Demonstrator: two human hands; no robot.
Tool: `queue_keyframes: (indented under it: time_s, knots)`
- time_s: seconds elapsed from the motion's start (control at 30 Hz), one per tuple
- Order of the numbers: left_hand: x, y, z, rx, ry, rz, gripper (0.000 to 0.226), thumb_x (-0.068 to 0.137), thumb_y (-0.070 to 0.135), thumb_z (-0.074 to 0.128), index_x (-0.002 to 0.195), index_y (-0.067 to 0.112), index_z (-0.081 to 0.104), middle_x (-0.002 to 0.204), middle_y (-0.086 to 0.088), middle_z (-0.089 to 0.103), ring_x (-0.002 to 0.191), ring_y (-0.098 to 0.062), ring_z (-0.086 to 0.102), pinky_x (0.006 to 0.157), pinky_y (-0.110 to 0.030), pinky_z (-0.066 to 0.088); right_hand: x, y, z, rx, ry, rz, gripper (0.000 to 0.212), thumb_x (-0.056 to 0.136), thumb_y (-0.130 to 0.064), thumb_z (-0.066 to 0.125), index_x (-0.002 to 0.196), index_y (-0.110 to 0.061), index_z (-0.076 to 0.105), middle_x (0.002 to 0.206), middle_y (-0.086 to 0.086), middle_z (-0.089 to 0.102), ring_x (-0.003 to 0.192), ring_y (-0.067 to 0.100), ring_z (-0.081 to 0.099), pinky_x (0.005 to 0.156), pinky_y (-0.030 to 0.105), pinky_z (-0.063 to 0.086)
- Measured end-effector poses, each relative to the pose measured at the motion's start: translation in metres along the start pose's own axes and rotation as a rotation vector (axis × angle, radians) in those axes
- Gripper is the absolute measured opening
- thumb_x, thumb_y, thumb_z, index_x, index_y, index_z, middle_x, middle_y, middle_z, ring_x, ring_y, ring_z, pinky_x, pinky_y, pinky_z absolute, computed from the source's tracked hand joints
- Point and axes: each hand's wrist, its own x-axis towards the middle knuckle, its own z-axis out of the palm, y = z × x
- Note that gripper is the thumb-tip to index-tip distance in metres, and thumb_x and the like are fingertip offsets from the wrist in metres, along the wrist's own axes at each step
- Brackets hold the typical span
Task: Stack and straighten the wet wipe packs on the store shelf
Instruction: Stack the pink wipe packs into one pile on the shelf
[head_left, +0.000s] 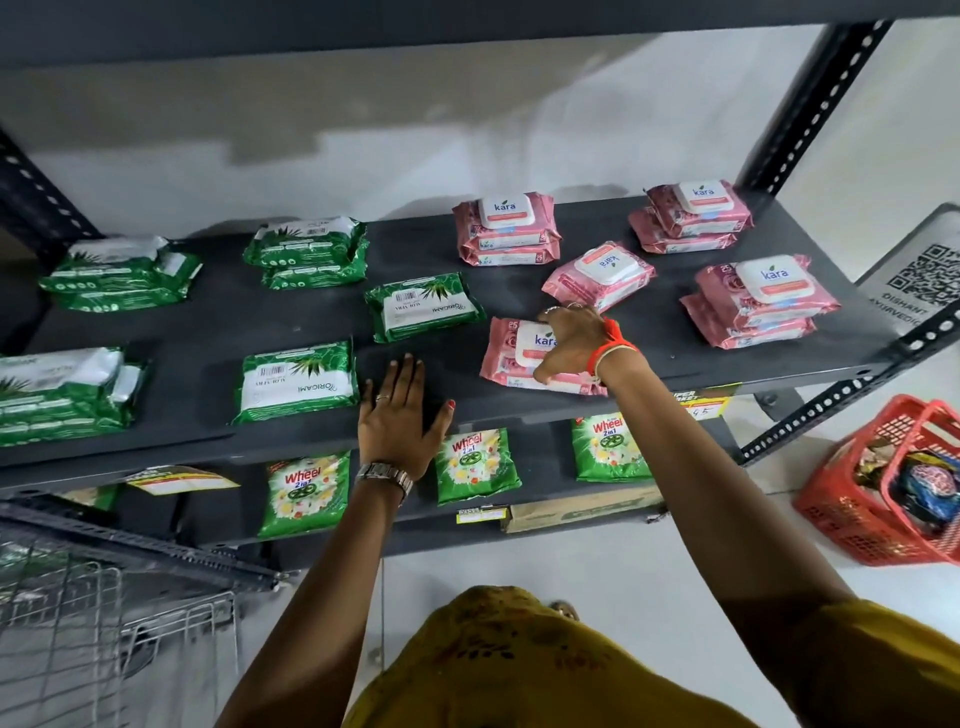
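Pink Kara wet wipe packs and green Origami packs lie on a dark grey shelf. My right hand rests with spread fingers on a front pink stack; whether it grips is unclear. A single pink pack lies askew just behind it. Neat pink stacks sit at back centre, back right and right. My left hand lies flat and open on the bare shelf front. Single green packs lie near it; green stacks stand further left.
The lower shelf holds green Wheel detergent pouches and a cardboard box. A red plastic basket with goods stands on the floor at right. A wire rack is at lower left. A QR code sign hangs at right.
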Motion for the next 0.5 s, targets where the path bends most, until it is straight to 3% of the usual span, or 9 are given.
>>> queue_keyframes:
  time_s: [0.13, 0.23, 0.33, 0.4, 0.5]
  knots:
    - [-0.001, -0.001, 0.000, 0.002, 0.014, 0.008, 0.074, 0.084, 0.057, 0.020, 0.140, 0.010, 0.031, 0.148, -0.007, 0.035, 0.138, -0.022, 0.028, 0.113, -0.048, 0.020, 0.005, 0.004, -0.005, -0.086, -0.051, -0.108, 0.061, 0.069, -0.029, 0.073, 0.123, -0.010, 0.053, 0.133, 0.014, 0.056, 0.122, 0.034, 0.053, 0.108, 0.053, 0.039]
    - [-0.004, -0.002, 0.002, 0.006, 0.012, 0.018, 0.074, 0.083, 0.058, 0.019, 0.140, 0.011, 0.029, 0.149, -0.006, 0.033, 0.138, -0.021, 0.027, 0.113, -0.047, 0.019, 0.008, 0.014, -0.013, 0.052, -0.100, -0.112, 0.080, 0.070, -0.034, 0.076, 0.137, -0.008, 0.041, 0.143, 0.011, 0.047, 0.129, 0.031, 0.046, 0.110, 0.044, 0.038]
    - [-0.003, -0.002, 0.003, 0.018, 0.012, 0.013, 0.075, 0.083, 0.059, 0.017, 0.141, 0.013, 0.027, 0.150, -0.004, 0.030, 0.139, -0.019, 0.025, 0.113, -0.044, 0.016, 0.026, 0.032, -0.034, 0.223, 0.000, -0.100, 0.064, 0.077, -0.027, 0.072, 0.132, -0.007, 0.048, 0.129, 0.006, 0.054, 0.121, 0.025, 0.051, 0.101, 0.032, 0.043]
    - [-0.001, -0.001, 0.002, 0.014, 0.004, 0.002, 0.076, 0.082, 0.060, 0.016, 0.142, 0.015, 0.025, 0.151, -0.002, 0.028, 0.140, -0.017, 0.022, 0.114, -0.042, 0.014, 0.043, 0.048, -0.048, 0.023, 0.145, -0.047, 0.059, 0.077, -0.027, 0.068, 0.130, -0.010, 0.049, 0.131, 0.012, 0.055, 0.123, 0.032, 0.050, 0.102, 0.041, 0.045]
    - [0.000, 0.001, 0.001, 0.024, 0.012, -0.011, 0.076, 0.082, 0.060, 0.018, 0.141, 0.014, 0.029, 0.149, -0.003, 0.032, 0.138, -0.018, 0.026, 0.113, -0.043, 0.017, 0.056, 0.056, -0.061, -0.432, 0.085, 0.025, 0.059, 0.082, -0.014, 0.060, 0.138, -0.017, 0.042, 0.146, 0.013, 0.042, 0.135, 0.036, 0.038, 0.107, 0.058, 0.037]
